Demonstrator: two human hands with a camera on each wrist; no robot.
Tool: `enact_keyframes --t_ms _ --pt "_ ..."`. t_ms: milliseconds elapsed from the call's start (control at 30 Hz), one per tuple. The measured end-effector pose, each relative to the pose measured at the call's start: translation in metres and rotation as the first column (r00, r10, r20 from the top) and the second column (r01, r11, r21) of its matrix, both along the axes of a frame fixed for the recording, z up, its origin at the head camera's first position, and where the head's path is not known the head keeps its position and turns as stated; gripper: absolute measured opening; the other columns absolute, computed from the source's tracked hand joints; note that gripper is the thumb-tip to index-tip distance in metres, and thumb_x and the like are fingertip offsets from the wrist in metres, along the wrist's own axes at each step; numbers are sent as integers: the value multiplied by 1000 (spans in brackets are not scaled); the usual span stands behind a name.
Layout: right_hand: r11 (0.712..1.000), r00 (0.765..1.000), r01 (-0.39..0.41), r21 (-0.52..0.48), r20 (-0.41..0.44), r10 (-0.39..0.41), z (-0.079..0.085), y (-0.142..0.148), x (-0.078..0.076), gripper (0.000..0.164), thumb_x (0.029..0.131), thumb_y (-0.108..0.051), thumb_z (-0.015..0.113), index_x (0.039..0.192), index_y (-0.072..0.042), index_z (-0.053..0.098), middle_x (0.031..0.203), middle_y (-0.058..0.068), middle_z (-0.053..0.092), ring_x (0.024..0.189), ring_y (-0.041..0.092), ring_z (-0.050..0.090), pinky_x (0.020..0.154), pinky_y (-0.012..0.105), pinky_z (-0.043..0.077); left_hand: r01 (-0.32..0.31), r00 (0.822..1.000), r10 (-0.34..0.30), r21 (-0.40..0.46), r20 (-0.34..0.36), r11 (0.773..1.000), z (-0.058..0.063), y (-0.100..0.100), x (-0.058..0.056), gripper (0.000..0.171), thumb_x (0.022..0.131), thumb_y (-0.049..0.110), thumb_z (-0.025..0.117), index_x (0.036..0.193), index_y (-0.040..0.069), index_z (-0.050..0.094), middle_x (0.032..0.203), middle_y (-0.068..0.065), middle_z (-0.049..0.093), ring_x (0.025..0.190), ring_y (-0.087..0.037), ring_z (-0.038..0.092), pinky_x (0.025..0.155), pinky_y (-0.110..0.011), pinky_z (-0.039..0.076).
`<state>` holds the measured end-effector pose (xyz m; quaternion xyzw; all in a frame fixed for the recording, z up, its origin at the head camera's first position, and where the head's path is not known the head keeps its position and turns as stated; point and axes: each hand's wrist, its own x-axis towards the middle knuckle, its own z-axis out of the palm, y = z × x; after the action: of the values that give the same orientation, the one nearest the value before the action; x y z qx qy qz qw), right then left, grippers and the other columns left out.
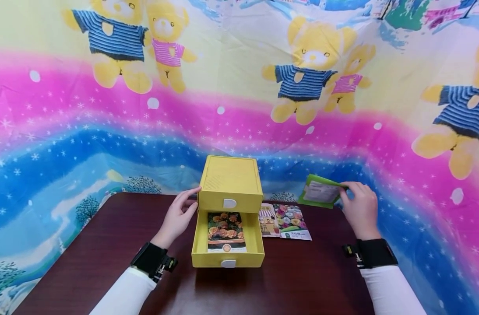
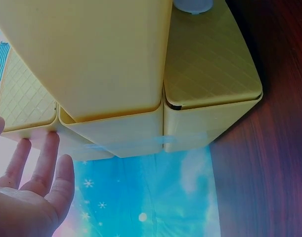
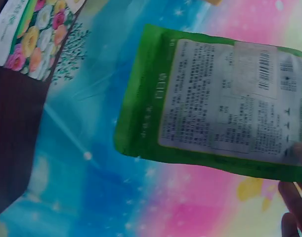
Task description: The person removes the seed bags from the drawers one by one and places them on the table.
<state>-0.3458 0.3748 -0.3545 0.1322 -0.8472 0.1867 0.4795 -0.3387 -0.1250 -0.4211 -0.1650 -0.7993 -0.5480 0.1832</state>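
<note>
My white sleeves (image 1: 391, 291) flank the yellow drawer box (image 1: 231, 177); my left hand (image 1: 179, 217), fingers spread, touches its left side; my right hand (image 1: 361, 208) pinches a green packet (image 1: 321, 192), aloft to its right.

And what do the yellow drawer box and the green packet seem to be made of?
Yellow drawer box: probably satin plastic, given its thin, smooth walls and embossed diamond pattern. Green packet: likely low-sheen plastic film, judging by its flat, seal-like border; coated paper is possible.
</note>
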Motion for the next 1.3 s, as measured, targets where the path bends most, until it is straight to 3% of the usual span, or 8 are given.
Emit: enact_keyframes --t_ms 267,500,767,867,933,1133,1200,1300 --pt "997 983 80 -22 167 -75 -17 24 -1 22 103 -4 60 123 3 67 119 26 64 110 42 57 99 56 44 5 1000 -5 -14 2 1000 -1 -2 0 48 105 5 57 151 18 53 148 -12 52 119 -32 64 93 -33 55" --pt "995 972 94 -14 216 -89 -36 42 -8 26 104 -8 59 126 3 65 119 28 63 105 43 57 92 57 44 -7 1000 7 -27 -5 1000 -2 -2 0 49 105 5 57 151 19 53 146 -12 53 117 -32 65 90 -31 56" --pt "988 975 99 -121 211 -72 -130 135 -100 34 104 -40 61 135 -26 67 131 4 66 121 16 59 109 36 41 -3 1000 3 -26 2 1000 -1 -2 0 49 105 5 56 152 20 52 148 -11 51 119 -32 65 92 -34 55" --pt "991 963 78 -105 265 -48 -119 127 -90 36 105 -36 62 134 -15 67 130 14 65 118 31 59 105 52 43 -4 1000 4 -26 0 1000 -1 -2 0 49 105 5 56 152 20 52 148 -12 51 119 -32 65 92 -34 55" --pt "992 968 60 -116 248 -30 -112 117 -79 35 105 -40 60 130 -18 69 126 10 66 113 23 59 103 45 45 -6 1000 6 -24 -1 1000 -2 -1 0 49 105 5 57 152 20 53 148 -12 51 118 -32 65 92 -34 55" --pt "992 948 106 -63 308 -82 -75 72 -36 25 104 -20 62 123 -5 70 120 21 64 109 36 59 94 54 47 -9 1000 9 -21 -8 1000 -3 -1 -1 50 104 4 57 151 19 53 147 -13 52 118 -33 65 92 -32 56" --pt "992 940 119 -49 328 -97 -86 83 -46 25 103 -17 65 124 -5 70 123 22 64 111 40 58 91 58 47 -7 1000 7 -23 -18 1000 -3 -1 -1 50 104 4 57 152 18 53 147 -14 52 117 -34 65 91 -32 56" --pt "987 949 158 8 277 -154 -135 127 -90 28 107 -33 58 128 -18 70 125 11 65 110 30 59 87 50 48 -6 1000 5 -28 -27 1000 -4 -1 -1 50 104 3 57 152 17 52 148 -14 51 117 -34 65 91 -32 56"
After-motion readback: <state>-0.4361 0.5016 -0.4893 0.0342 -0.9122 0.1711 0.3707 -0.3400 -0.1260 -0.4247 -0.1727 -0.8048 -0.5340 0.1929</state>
